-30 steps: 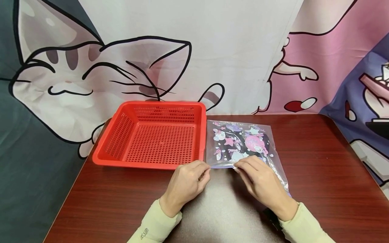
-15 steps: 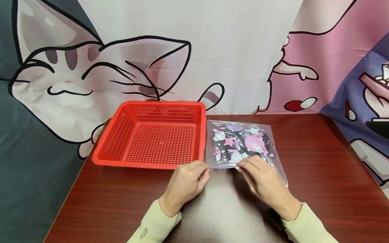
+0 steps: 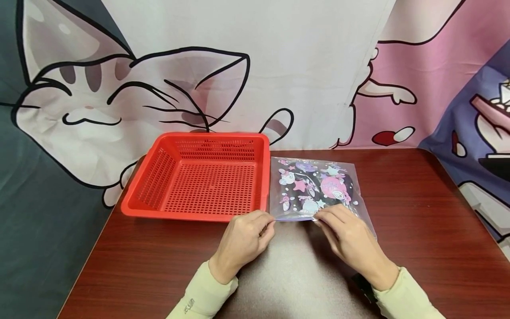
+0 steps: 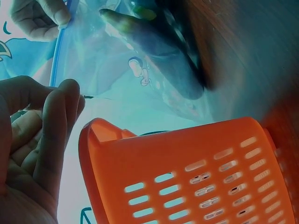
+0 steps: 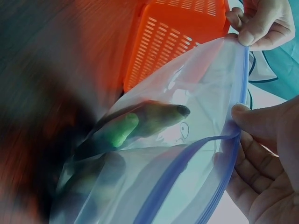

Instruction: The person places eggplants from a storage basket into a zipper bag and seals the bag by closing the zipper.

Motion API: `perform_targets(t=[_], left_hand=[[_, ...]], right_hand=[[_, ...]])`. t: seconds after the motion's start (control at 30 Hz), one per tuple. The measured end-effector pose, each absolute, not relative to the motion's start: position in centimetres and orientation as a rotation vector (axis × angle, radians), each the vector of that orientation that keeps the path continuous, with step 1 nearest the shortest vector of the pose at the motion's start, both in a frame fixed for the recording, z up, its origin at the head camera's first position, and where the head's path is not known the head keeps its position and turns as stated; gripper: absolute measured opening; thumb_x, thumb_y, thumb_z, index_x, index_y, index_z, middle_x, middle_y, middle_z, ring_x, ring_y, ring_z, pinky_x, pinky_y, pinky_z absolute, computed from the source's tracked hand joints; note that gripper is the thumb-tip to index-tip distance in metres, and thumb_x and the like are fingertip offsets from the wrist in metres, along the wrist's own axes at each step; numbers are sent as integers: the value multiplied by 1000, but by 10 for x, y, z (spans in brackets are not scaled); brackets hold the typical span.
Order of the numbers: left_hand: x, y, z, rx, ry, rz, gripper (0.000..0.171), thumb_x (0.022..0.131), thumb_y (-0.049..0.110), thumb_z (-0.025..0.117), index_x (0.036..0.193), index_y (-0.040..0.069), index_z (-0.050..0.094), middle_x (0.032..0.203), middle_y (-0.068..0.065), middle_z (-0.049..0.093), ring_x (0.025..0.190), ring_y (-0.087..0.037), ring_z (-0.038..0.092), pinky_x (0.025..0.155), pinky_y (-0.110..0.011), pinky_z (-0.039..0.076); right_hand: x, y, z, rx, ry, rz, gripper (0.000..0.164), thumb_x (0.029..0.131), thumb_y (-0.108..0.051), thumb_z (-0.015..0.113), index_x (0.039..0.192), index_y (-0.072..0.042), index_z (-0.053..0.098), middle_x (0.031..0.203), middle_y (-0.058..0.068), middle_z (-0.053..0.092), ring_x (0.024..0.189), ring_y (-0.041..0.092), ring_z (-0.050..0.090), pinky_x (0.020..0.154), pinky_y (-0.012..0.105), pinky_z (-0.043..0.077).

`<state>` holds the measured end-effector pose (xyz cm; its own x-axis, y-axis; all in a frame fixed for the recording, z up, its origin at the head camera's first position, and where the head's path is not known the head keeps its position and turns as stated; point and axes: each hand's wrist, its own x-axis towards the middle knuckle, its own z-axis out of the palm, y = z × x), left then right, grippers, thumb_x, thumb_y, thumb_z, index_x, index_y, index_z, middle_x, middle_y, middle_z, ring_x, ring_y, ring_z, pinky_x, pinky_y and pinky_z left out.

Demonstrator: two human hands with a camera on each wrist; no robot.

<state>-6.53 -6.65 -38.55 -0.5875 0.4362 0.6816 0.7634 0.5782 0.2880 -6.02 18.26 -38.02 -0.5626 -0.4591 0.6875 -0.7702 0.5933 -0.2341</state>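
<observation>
A clear zip bag (image 3: 283, 186) with a pink, white and purple cartoon print lies on the table, its purple zip edge (image 3: 294, 219) facing me. My left hand (image 3: 244, 241) pinches the left corner of that edge. Further right along the zip, my right hand (image 3: 352, 237) pinches it between thumb and fingers. Between the two hands the zip strips lie together; in the right wrist view, the strips (image 5: 170, 175) beyond my right hand gape apart. Inside the bag are a dark, long object (image 5: 159, 114) with a yellowish tapering end and a small green piece (image 5: 125, 129); their kinds are unclear.
A red perforated plastic basket (image 3: 211, 186) stands left of the bag, right up against it. Behind the brown wooden table (image 3: 422, 212) hangs a cartoon-printed cloth (image 3: 318, 66). A dark device (image 3: 364, 287) sits under my right wrist.
My right hand has slid a little to the right along the zip edge, so a longer stretch of purple strip shows between the hands. My left hand and the basket have stayed put.
</observation>
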Motion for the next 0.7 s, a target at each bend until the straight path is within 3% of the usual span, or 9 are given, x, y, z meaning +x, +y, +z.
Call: perform_targets(t=[0.7], left_hand=[[-65,-65,-387,-939,-2273,-805,10,77,6,59,74,10,67,71,6,62,57,0,50,49,-14,41]], right_hand=[[-57,193,-383,913,-2314,675,28,96,-24,45,94,-5,65,92,2,62,85,19,57,79,28,41]])
